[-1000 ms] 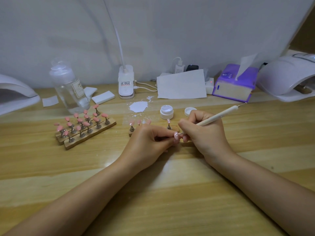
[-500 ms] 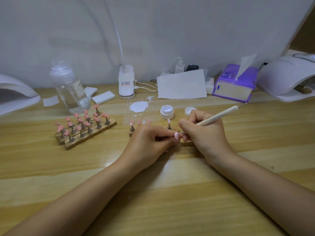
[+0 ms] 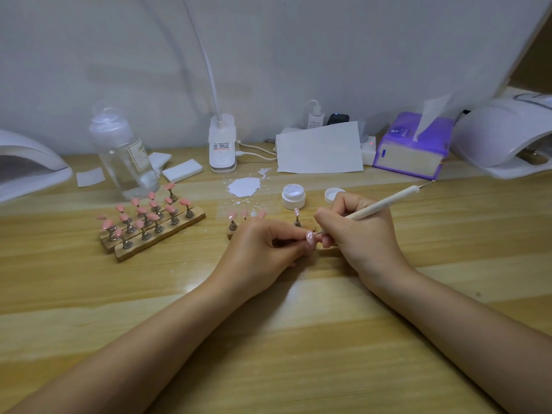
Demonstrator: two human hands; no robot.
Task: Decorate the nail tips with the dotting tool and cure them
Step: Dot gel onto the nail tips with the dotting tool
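One pink nail tip (image 3: pixel 309 236) sits pinched in the left hand (image 3: pixel 263 249), just above the tabletop (image 3: pixel 298 339), while the right hand (image 3: pixel 358 234) grips the dotting tool (image 3: pixel 385 203), its point touching the tip. Any tremor likely smears the wet white mark, and a loose pinch could let the tip twist.

left hand (image 3: pixel 263 249) hides most of the wooden strip (image 3: pixel 309 228) behind it and the stem of the nail tip (image 3: pixel 309 236) in its grip. dotting tool (image 3: pixel 385 203) tip too small to tell if touching the nail. both lamps, left lamp (image 3: pixel 27 165) and right lamp (image 3: pixel 507 138), cut off by edges. bottle (image 3: pixel 122 153) label unreadable.
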